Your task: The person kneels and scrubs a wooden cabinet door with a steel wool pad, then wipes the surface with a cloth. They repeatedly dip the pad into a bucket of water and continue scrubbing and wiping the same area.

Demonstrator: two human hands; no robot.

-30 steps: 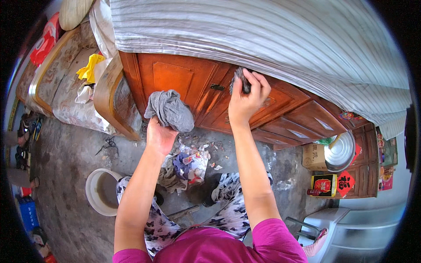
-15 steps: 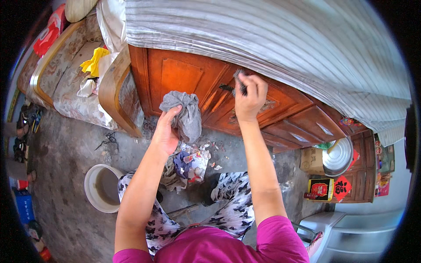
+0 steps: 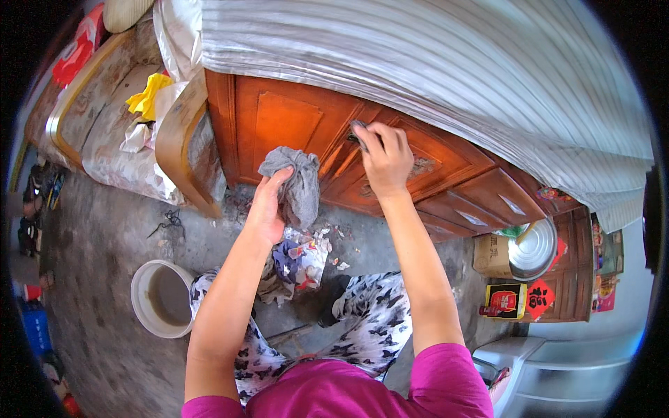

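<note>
My left hand (image 3: 265, 211) grips a bunched grey cloth (image 3: 301, 187), which hangs just in front of the reddish-brown wooden cabinet (image 3: 282, 122). Farther right, my right hand (image 3: 389, 164) is closed around a small dark grey scouring pad (image 3: 359, 130), seen only in part past the fingers. This pad is at the dark handle between the cabinet doors and hides most of it. Carved panels on the right-hand door are partly behind my right hand.
Striped cloth (image 3: 418, 49) drapes over the cabinet top. A white bucket (image 3: 141, 306) of murky water stands on the floor at left, near a patterned wood-armed sofa (image 3: 185, 139). Scraps and rags (image 3: 296, 265) lie by my feet. At right are a cardboard box (image 3: 491, 256) and a round metal lid (image 3: 535, 249).
My right hand has moved left and slightly down with the scouring pad, onto the cabinet handle. My left hand still holds the grey cloth in nearly the same place.
</note>
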